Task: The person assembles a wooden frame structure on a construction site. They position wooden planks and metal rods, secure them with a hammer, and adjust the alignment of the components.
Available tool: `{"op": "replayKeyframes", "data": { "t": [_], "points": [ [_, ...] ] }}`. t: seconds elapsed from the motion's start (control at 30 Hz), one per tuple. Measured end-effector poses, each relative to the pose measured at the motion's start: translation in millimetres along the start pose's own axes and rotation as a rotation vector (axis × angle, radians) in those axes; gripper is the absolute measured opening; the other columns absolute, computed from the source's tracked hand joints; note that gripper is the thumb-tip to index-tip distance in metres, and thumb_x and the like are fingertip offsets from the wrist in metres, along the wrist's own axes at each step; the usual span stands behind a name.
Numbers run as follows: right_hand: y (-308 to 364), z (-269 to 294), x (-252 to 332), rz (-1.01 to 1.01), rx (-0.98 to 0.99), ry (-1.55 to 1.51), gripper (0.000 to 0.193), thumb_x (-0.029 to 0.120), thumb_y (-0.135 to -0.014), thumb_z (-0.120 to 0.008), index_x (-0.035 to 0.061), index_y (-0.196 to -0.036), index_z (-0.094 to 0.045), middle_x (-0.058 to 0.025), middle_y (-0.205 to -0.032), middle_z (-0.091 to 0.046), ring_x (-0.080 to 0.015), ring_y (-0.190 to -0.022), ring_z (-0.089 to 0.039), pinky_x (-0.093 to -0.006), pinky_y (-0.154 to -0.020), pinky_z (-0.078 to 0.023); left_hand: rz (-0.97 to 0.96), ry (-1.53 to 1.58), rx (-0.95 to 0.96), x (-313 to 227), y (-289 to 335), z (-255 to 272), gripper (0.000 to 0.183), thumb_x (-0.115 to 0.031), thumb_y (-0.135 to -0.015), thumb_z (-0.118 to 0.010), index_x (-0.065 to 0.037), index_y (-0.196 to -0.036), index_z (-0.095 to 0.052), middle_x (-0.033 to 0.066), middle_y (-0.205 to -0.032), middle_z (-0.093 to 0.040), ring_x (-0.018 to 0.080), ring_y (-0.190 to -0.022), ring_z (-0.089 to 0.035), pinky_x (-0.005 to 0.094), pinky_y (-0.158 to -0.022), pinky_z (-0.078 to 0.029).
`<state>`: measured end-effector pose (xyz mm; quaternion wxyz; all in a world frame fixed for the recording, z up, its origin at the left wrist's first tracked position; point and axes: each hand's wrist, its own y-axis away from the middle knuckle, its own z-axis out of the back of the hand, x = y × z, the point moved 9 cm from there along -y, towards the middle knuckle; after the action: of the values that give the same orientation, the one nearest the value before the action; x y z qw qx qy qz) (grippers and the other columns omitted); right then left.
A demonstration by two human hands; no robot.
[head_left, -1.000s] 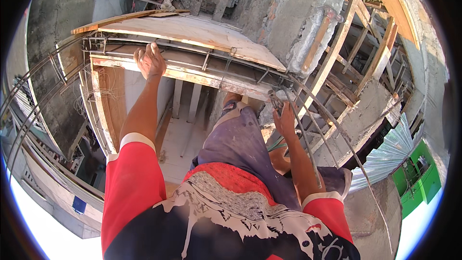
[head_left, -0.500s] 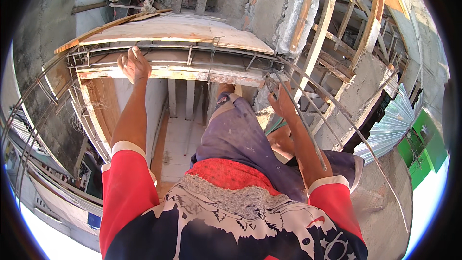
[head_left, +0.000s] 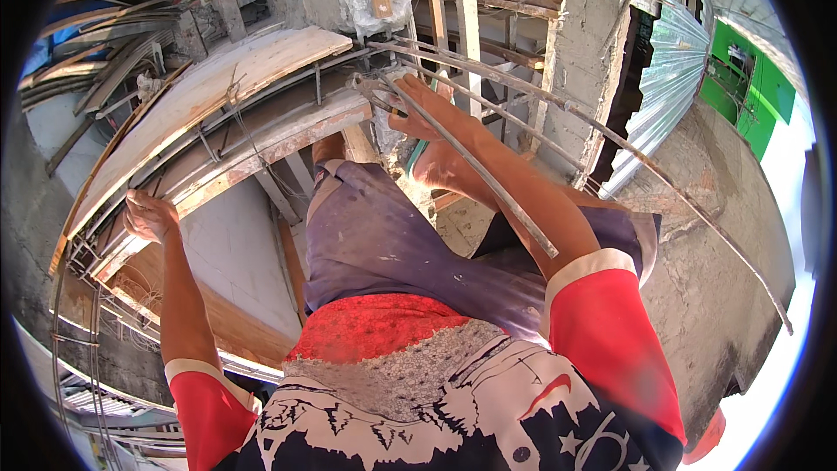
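My left hand [head_left: 148,215] is closed around a thin steel bar of the beam cage [head_left: 218,153], at the lower left end of the wooden formwork [head_left: 253,70]. With my arm stretched out, my right hand [head_left: 420,118] grips a straight steel rod [head_left: 488,185] that lies back along my forearm. The rod's far end [head_left: 366,83] meets the bars at the upper corner of the cage. My knees in purple trousers [head_left: 375,227] are bent between the two arms.
Long thin bars [head_left: 610,144] arc from the cage out to the right over a concrete ledge [head_left: 715,235]. A concrete column [head_left: 575,52], timber props [head_left: 466,26], corrugated metal sheet [head_left: 667,87] and a green wall [head_left: 741,78] stand behind. There is a drop below at left, with stirrup cages [head_left: 78,366].
The view has swung, so the formwork now runs diagonally to the upper right. My left hand stays on the cage's bar, and my right hand has reached further up to the cage's corner.
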<state>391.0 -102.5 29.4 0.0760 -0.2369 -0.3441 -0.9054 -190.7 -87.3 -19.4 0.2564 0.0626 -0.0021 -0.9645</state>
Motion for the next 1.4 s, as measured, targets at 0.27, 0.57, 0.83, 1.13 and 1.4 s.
{"op": "replayKeyframes", "data": {
  "t": [0.27, 0.57, 0.83, 1.13, 1.4],
  "points": [
    [20.2, -0.9, 17.2, -0.217, -0.034, -0.105, 0.051, 0.021, -0.084, -0.071, -0.0084, -0.121, -0.05, -0.0251, -0.111, -0.053, -0.042, -0.108, -0.056, -0.05, -0.093, -0.048, 0.076, -0.019, 0.14, 6.4, 3.7, -12.9, 0.057, -0.042, -0.11, -0.031, -0.002, -0.106, -0.071, 0.0135, -0.089, -0.074, 0.0286, -0.109, -0.061, 0.0413, -0.115, -0.032],
    [19.1, 18.5, 139.2, -0.28, -0.108, -0.217, 0.046, 0.013, -0.099, -0.056, -0.0118, -0.137, -0.046, -0.0326, -0.114, -0.063, -0.0455, -0.106, -0.063, -0.0447, -0.093, -0.049, 0.037, 0.05, 0.027, -12.4, 4.8, 13.5, 0.042, -0.029, -0.107, -0.04, 0.001, -0.11, -0.069, 0.0167, -0.081, -0.07, 0.0304, -0.095, -0.064, 0.0443, -0.117, -0.03],
    [-99.7, 4.5, 225.8, -0.352, -0.249, -0.413, 0.044, 0.022, -0.096, -0.064, -0.0078, -0.125, -0.05, -0.0288, -0.093, -0.068, -0.0478, -0.09, -0.067, -0.0512, -0.08, -0.052, 0.065, 0.1, 0.035, -10.0, 5.4, 10.6, 0.043, -0.031, -0.108, -0.039, -0.001, -0.11, -0.07, 0.0164, -0.071, -0.069, 0.0342, -0.097, -0.062, 0.0458, -0.117, -0.029],
    [-116.8, -24.6, 271.3, 0.204, -0.158, -0.038, 0.062, 0.011, -0.083, -0.076, -0.0048, -0.134, -0.044, -0.025, -0.121, -0.051, -0.0449, -0.11, -0.06, -0.0468, -0.093, -0.053, 0.019, 0.116, 0.052, -20.1, 5.4, 35.2, 0.047, -0.035, -0.11, -0.036, -0.001, -0.113, -0.069, 0.0204, -0.084, -0.072, 0.0394, -0.113, -0.059, 0.05, -0.116, -0.031],
    [-127.3, -26.0, 268.5, 0.184, -0.138, 0.071, 0.058, 0.016, -0.087, -0.071, -0.0036, -0.135, -0.044, -0.0251, -0.122, -0.056, -0.0456, -0.117, -0.059, -0.0481, -0.094, -0.053, 0.046, 0.168, -0.001, -13.1, 7.1, 48.4, 0.042, -0.034, -0.109, -0.043, -0.003, -0.109, -0.07, 0.0204, -0.084, -0.071, 0.038, -0.107, -0.061, 0.0489, -0.113, -0.034]
  ]
}}
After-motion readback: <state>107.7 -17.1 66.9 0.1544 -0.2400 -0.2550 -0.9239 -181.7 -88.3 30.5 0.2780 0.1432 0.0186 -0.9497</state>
